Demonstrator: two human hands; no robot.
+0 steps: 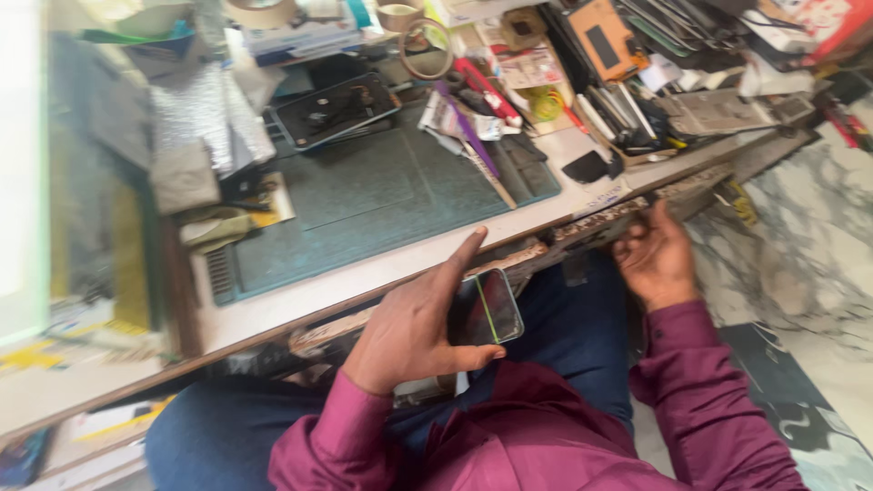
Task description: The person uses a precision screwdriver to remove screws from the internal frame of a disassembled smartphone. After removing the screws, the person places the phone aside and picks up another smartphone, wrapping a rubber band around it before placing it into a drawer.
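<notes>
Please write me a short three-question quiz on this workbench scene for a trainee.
1. Which hand holds the phone?
2. True or false: the right hand rests on the green mat.
3. The phone's screen shows: A) a thin green line, B) a bright photo, C) a large hole.

Key
1. The left hand.
2. False; it is at the edge of the workbench, beyond the mat.
3. A.
</notes>
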